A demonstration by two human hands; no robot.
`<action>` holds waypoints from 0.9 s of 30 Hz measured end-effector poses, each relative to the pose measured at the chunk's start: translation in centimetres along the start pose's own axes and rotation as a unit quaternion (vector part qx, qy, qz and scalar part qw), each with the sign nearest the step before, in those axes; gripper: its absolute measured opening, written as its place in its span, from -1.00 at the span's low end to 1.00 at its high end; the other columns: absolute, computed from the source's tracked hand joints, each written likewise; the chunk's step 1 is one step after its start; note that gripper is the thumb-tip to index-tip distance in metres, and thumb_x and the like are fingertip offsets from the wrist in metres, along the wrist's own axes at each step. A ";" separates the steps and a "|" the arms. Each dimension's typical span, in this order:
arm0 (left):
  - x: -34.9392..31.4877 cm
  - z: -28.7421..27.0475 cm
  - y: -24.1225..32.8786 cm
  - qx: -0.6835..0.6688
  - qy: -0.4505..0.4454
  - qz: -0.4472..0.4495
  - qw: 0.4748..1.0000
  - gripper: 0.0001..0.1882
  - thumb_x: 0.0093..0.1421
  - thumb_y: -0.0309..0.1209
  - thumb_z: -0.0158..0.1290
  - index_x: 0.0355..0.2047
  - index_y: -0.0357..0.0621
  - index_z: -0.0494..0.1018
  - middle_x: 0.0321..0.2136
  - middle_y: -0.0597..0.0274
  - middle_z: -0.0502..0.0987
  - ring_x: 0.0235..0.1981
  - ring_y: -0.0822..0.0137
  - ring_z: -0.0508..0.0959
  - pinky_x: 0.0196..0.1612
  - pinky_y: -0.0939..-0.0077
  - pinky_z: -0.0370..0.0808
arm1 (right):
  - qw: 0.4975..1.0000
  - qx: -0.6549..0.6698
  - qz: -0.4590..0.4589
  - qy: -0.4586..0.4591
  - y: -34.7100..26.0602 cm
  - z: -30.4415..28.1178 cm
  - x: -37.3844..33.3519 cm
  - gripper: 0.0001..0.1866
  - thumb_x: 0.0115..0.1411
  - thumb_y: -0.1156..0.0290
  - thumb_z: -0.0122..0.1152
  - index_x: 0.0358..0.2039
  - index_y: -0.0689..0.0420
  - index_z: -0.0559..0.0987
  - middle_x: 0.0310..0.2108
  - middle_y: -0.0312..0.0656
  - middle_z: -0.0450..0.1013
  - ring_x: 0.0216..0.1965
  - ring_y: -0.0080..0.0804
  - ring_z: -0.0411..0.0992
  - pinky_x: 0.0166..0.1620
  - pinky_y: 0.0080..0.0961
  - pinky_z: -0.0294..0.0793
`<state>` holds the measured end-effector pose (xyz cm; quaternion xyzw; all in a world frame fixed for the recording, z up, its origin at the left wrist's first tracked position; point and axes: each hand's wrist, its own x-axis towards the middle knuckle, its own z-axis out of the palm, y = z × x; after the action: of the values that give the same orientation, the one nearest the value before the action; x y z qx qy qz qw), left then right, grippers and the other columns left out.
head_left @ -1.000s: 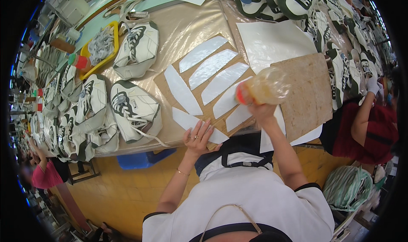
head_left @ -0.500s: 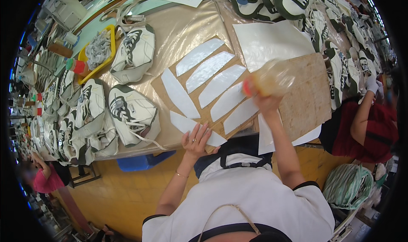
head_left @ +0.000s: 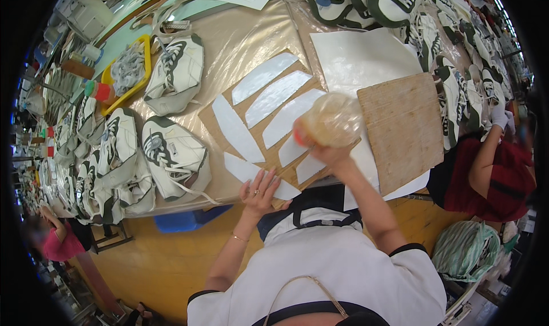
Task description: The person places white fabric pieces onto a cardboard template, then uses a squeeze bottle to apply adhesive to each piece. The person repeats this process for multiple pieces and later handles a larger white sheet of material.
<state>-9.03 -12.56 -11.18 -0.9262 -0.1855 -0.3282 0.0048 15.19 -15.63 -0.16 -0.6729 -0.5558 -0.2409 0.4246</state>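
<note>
My right hand [head_left: 331, 156] is closed around a clear plastic bottle [head_left: 338, 120] with a red tip and yellowish contents. The bottle is tilted over a brown board [head_left: 208, 119], its red end pointing left. Several curved white pieces [head_left: 277, 99] are laid out on that board, and the bottle and hand hide parts of those on the right. My left hand [head_left: 260, 192] rests, fingers spread, at the board's near corner, touching the nearest white piece [head_left: 243, 167].
A second brown board [head_left: 403, 131] lies on white sheets [head_left: 366, 57] to the right. White and dark green shoes [head_left: 177, 154] crowd the left side, and more [head_left: 392, 6] stand at far right. A yellow basket [head_left: 150, 60] is at back left. A person in red [head_left: 497, 177] works at right.
My right hand has moved the bottle left, across the white pieces. More of the second board now shows. My left hand stays at the board's near corner.
</note>
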 end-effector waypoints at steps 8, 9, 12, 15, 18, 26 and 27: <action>0.0 0.4 0.0 -0.002 0.021 0.000 1.000 -0.39 0.08 0.28 -0.10 -0.24 0.04 0.52 -0.04 0.31 0.56 0.07 0.25 0.45 0.23 0.26 -0.01 | 0.985 0.080 0.150 -0.007 1.6 0.0 0.8 -0.74 -0.09 0.30 0.46 -0.36 0.06 0.64 -0.45 -0.24 0.57 -0.40 -0.22 0.57 -0.34 -0.40 0.55; 0.0 0.4 0.0 -0.001 0.013 0.001 1.000 -0.40 0.07 0.28 -0.10 -0.24 0.04 0.52 -0.04 0.31 0.57 0.06 0.25 0.45 0.23 0.26 -0.01 | 0.982 0.117 0.147 -0.007 0.0 0.3 -0.1 -0.73 -0.09 0.30 0.46 -0.35 0.07 0.64 -0.45 -0.23 0.57 -0.40 -0.21 0.57 -0.36 -0.42 0.55; 0.0 0.2 0.0 -0.003 0.008 -0.002 1.000 -0.40 0.06 0.27 -0.10 -0.26 0.04 0.53 -0.05 0.31 0.57 0.05 0.25 0.46 0.23 0.26 -0.01 | 0.977 0.192 0.080 -0.041 -2.7 1.3 -2.6 -0.71 -0.13 0.32 0.46 -0.35 0.08 0.64 -0.40 -0.18 0.58 -0.40 -0.19 0.57 -0.39 -0.42 0.55; 0.0 0.1 0.1 -0.006 0.008 -0.005 1.000 -0.40 0.06 0.27 -0.10 -0.26 0.03 0.54 -0.05 0.31 0.57 0.06 0.26 0.46 0.24 0.27 -0.02 | 0.981 0.166 0.056 -0.082 -1.6 1.7 -3.1 -0.71 -0.14 0.32 0.44 -0.35 0.10 0.64 -0.39 -0.15 0.58 -0.41 -0.19 0.57 -0.38 -0.40 0.56; 0.1 0.0 0.2 -0.003 0.005 -0.008 1.000 -0.40 0.08 0.27 -0.10 -0.23 0.04 0.53 -0.04 0.32 0.57 0.07 0.25 0.45 0.24 0.27 -0.03 | 0.997 0.038 0.056 -0.036 3.3 0.6 -0.7 -0.75 0.09 0.28 0.31 -0.21 0.05 0.63 -0.27 -0.24 0.57 -0.22 -0.23 0.55 -0.14 -0.21 0.50; 0.1 0.1 0.1 -0.001 0.008 -0.002 1.000 -0.41 0.09 0.26 -0.09 -0.19 0.05 0.50 -0.02 0.32 0.55 0.10 0.26 0.43 0.26 0.26 -0.04 | 0.987 0.021 0.160 0.010 2.2 -2.4 -0.1 -0.81 0.03 0.34 0.40 -0.40 0.16 0.63 -0.43 -0.19 0.56 -0.40 -0.35 0.55 -0.27 -0.38 0.51; 0.1 0.1 0.1 -0.006 0.005 -0.005 1.000 -0.41 0.09 0.26 -0.09 -0.19 0.06 0.50 -0.02 0.32 0.55 0.10 0.26 0.43 0.26 0.26 -0.05 | 0.993 0.010 0.118 0.019 1.5 -2.1 -0.5 -0.81 0.02 0.34 0.41 -0.40 0.16 0.63 -0.43 -0.19 0.56 -0.42 -0.36 0.54 -0.28 -0.41 0.50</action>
<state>-8.89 -12.61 -11.21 -0.9236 -0.1879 -0.3342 -0.0009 16.80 -17.73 0.14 -0.7245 -0.4673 -0.1960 0.4672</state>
